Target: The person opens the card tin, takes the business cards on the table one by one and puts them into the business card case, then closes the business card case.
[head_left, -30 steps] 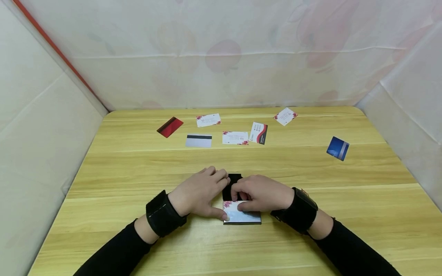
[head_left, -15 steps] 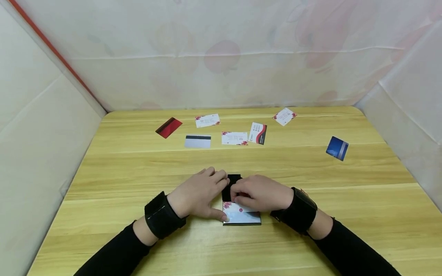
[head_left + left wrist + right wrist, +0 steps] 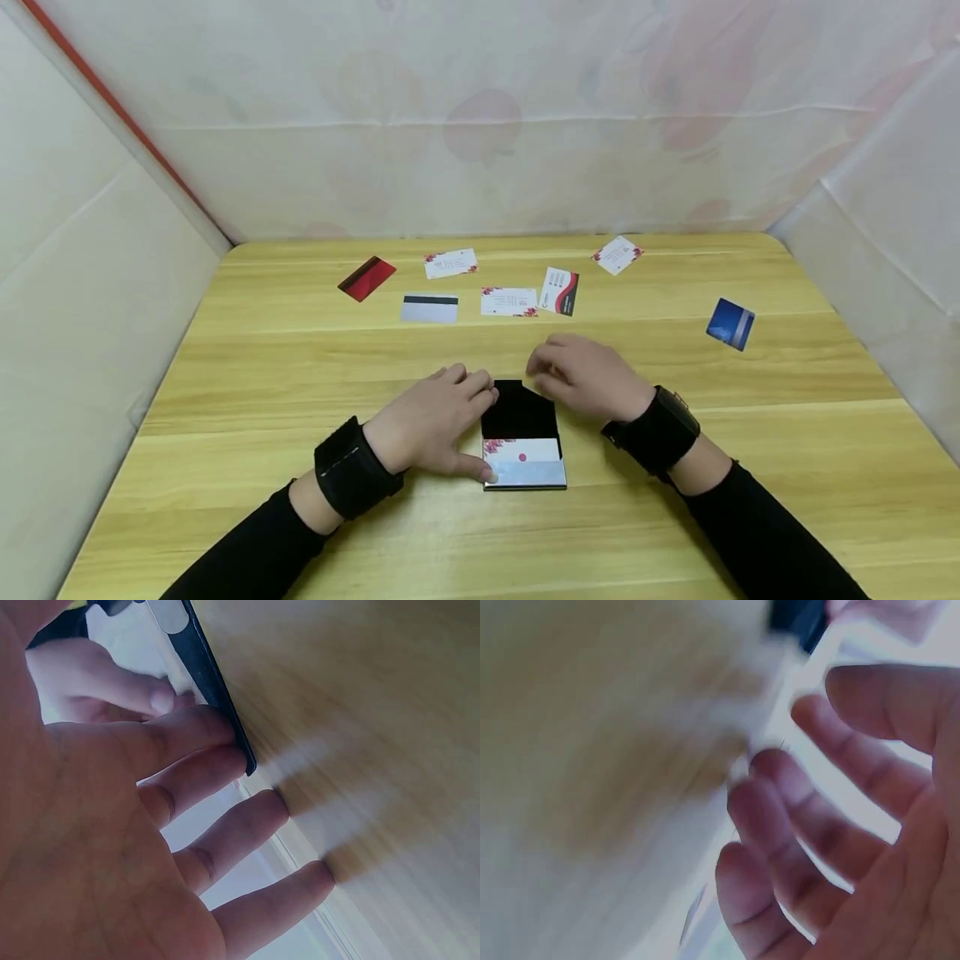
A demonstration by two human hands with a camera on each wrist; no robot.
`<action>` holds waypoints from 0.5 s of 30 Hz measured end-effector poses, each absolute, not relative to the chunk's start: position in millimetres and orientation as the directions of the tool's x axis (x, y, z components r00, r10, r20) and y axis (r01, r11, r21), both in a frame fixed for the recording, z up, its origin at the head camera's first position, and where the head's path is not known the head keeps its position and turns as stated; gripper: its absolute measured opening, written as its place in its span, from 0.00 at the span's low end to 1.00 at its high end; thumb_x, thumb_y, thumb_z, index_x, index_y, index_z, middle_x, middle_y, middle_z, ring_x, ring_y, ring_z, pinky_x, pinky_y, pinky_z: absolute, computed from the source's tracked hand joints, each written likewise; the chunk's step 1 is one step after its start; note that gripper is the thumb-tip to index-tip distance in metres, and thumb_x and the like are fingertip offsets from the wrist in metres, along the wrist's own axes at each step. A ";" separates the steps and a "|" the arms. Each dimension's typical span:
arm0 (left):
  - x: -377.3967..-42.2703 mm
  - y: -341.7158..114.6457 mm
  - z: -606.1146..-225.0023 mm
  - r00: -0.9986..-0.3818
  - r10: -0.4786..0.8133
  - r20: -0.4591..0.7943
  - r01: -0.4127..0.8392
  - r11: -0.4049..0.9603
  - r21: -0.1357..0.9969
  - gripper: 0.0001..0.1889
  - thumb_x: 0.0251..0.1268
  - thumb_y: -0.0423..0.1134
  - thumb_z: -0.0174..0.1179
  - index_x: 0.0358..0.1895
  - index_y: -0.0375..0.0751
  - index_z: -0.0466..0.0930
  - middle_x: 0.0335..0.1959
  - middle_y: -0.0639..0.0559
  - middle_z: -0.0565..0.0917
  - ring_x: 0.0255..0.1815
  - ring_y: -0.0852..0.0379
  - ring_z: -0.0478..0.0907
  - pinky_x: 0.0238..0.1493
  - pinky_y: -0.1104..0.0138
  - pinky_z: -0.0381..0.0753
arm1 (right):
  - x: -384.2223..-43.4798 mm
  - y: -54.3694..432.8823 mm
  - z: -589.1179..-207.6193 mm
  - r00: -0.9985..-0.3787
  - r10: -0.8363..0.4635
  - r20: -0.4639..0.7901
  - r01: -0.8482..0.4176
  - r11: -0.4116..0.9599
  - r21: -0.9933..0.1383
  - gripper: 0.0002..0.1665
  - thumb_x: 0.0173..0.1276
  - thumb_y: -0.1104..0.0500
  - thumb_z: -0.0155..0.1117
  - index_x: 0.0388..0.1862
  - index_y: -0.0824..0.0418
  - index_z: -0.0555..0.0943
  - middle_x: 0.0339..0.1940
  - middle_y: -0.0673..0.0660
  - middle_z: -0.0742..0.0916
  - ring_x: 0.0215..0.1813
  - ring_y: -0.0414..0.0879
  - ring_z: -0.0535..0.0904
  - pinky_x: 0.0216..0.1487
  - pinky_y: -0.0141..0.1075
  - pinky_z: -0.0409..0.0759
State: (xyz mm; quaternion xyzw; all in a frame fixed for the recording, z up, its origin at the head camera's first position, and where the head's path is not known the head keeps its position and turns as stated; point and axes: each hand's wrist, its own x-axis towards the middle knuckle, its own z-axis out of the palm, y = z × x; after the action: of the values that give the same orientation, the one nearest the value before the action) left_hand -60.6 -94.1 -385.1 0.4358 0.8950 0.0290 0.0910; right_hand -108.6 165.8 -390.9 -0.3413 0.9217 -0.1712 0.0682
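Note:
In the head view a card case [image 3: 519,418] lies unfolded on the table, its black lid pointing away from me. A white card with pink flowers [image 3: 534,448] is in its near half, the lower part behind a shiny pale panel. My left hand [image 3: 435,421] holds the case by its left side, thumb on the near corner, fingers at the lid's far left edge. The left wrist view shows the fingertips against the lid's dark edge [image 3: 217,690]. My right hand [image 3: 588,379], loosely curled, hovers beyond the lid's right side and holds nothing.
Farther back lie a red card [image 3: 367,278], a grey striped card [image 3: 429,308], flowered white cards [image 3: 450,263], a white card with red and black [image 3: 558,291] and, at right, a blue card [image 3: 731,325]. Pale cloth walls [image 3: 480,183] surround the wooden table [image 3: 300,358].
My right hand has drawn back from the flowered card, up and to the right off the case. The left hand keeps its place, and more of the lid and card now shows.

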 end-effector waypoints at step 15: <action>-60.3 -94.8 -386.7 -0.607 0.781 -0.147 0.770 0.624 0.135 0.54 0.50 0.80 0.56 0.71 0.41 0.70 0.66 0.49 0.71 0.57 0.50 0.69 0.64 0.56 0.72 | -133.6 196.9 -398.1 -0.828 -0.554 -0.084 -0.525 0.819 -0.233 0.34 0.72 0.49 0.63 0.73 0.59 0.70 0.55 0.61 0.80 0.51 0.55 0.76 0.52 0.46 0.75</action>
State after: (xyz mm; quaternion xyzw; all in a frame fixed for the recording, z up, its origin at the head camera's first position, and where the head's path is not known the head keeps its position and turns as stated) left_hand -60.3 -94.8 -386.7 0.4328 0.8959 0.0289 0.0960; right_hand -133.6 196.9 -398.1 -0.2836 0.9508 -0.1004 0.0739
